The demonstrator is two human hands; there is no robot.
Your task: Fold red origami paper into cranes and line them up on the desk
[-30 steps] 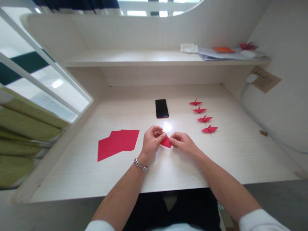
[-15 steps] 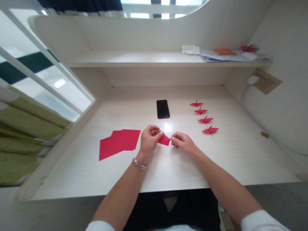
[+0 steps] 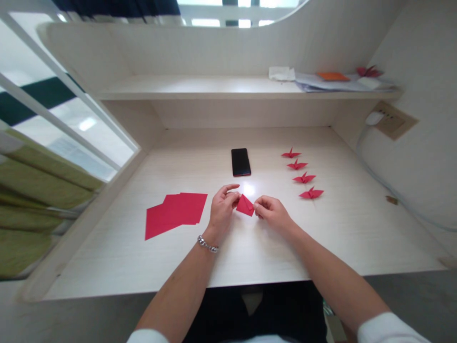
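Note:
A small folded piece of red paper (image 3: 244, 205) is held between both hands just above the pale desk (image 3: 250, 247). My left hand (image 3: 222, 209), with a metal bracelet at the wrist, pinches its left edge, index finger stretched out over it. My right hand (image 3: 270, 213) pinches its right corner with closed fingers. A loose stack of flat red paper sheets (image 3: 174, 212) lies to the left of my left hand. Several finished red paper cranes (image 3: 302, 174) stand in a row to the right.
A black phone (image 3: 240, 161) lies face up behind the hands. The shelf (image 3: 200, 85) above the desk carries white papers, an orange item (image 3: 332, 76) and another red crane (image 3: 370, 71). A wall socket with a white plug (image 3: 374, 117) and cable is at the right.
The folded red paper has been turned and lifted slightly between the fingers, now showing a broader face. My left index finger has stretched out. Both hands stayed in nearly the same place.

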